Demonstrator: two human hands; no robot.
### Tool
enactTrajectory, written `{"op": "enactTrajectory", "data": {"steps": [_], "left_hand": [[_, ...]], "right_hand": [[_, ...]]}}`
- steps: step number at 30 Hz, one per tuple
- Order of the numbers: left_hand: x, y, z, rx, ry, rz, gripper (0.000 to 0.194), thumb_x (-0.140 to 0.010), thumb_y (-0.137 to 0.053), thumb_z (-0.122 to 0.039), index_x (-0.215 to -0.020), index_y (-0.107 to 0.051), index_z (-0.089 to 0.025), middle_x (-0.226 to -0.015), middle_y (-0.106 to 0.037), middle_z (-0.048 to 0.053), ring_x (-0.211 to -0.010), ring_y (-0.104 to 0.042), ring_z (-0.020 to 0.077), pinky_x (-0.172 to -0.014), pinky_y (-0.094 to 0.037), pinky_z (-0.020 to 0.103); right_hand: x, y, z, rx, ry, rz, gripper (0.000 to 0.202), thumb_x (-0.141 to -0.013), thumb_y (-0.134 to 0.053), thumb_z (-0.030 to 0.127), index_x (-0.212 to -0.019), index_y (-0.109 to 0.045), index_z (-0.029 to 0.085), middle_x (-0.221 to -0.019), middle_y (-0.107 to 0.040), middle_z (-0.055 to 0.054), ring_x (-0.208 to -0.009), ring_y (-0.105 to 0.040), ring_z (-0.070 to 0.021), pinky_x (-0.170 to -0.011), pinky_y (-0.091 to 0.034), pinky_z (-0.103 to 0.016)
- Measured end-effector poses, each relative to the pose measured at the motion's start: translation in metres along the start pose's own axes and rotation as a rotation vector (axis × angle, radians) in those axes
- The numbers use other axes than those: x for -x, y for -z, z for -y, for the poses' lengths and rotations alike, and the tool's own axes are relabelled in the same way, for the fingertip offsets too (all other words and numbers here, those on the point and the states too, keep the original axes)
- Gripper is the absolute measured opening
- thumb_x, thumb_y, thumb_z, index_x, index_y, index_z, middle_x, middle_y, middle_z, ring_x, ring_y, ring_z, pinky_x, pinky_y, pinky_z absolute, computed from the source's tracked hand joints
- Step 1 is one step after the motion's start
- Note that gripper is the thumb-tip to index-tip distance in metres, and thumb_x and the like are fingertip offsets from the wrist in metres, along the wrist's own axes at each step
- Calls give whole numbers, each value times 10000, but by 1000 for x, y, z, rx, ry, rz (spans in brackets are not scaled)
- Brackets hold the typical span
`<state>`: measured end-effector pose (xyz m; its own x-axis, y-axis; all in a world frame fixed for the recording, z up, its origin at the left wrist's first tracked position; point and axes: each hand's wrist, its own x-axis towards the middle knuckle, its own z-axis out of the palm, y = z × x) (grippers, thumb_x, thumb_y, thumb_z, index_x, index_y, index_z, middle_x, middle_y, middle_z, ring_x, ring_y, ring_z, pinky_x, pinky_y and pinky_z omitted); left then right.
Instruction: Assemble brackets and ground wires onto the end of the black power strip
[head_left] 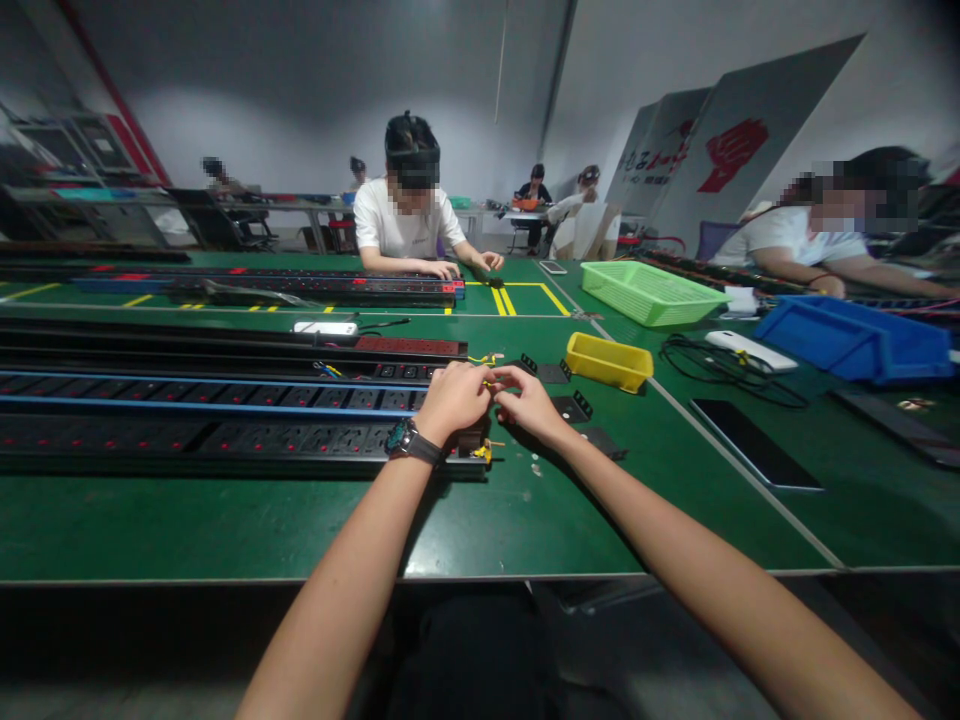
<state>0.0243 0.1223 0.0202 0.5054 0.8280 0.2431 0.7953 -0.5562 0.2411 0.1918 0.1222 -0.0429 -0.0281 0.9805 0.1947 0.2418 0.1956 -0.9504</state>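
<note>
Fingers [512,377] half hide what may be wire [489,383], black brackets [573,409] just beside.

The nearest socket strip [285,438] looks matt black plastic, the yellow bin [609,366] smooth plastic, the green tabletop [225,535] glossy.

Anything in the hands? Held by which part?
Left hand and right hand seem to pinch something yellow, likely a wire, near the blue-edged strip's end; which part can't be told.
</note>
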Motion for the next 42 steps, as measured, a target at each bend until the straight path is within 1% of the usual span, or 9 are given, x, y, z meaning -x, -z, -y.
{"op": "enactTrajectory", "data": {"steps": [5, 8, 20, 31, 42], "left_hand": [[-1, 2, 0, 14, 8, 4, 346, -939, -478, -152, -1127, -743, -271, -1174, -753, 69, -1156, -639, 277, -971, -492, 398], [-1, 2, 0, 19, 10, 2, 358, -929, -482, -146, -1135, -746, -272, -1174, -756, 65, -1157, -643, 274, -967, -498, 391], [0, 2, -2, 11, -4, -14, 275, -954, -518, -220, -1111, -741, -247, -1174, -747, 84, -1179, -630, 283, -1007, -487, 412], [1, 2, -2, -18, -18, -22, 284, -960, -508, -230, -1123, -740, -247, -1180, -749, 74, -1175, -636, 275, -991, -495, 408], [0, 1, -2, -42, -25, -16, 294, -959, -504, -229, -1143, -733, -248, -1200, -740, 77, -1173, -635, 279, -976, -503, 412]], "right_hand": [[0, -1, -2, 5, 5, -12, 460, -671, -552, 240, -1120, -650, 207, -1030, -714, -60, -474, -608, -108, -427, -473, -236], [0, -1, -1, 4, 8, -10, 459, -674, -556, 246, -1122, -649, 204, -1025, -714, -58, -472, -603, -103, -421, -465, -230], [0, 0, -1, 6, 12, -10, 438, -700, -572, 255, -1129, -646, 205, -991, -702, -42, -483, -612, -105, -439, -478, -232], [-1, 1, -1, 18, 17, 5, 418, -717, -568, 225, -1128, -640, 204, -984, -703, -36, -480, -605, -92, -447, -486, -219], [0, 1, -1, 19, 32, 2, 409, -718, -568, 231, -1119, -639, 195, -953, -694, -29, -476, -619, -101, -424, -463, -213]]}}
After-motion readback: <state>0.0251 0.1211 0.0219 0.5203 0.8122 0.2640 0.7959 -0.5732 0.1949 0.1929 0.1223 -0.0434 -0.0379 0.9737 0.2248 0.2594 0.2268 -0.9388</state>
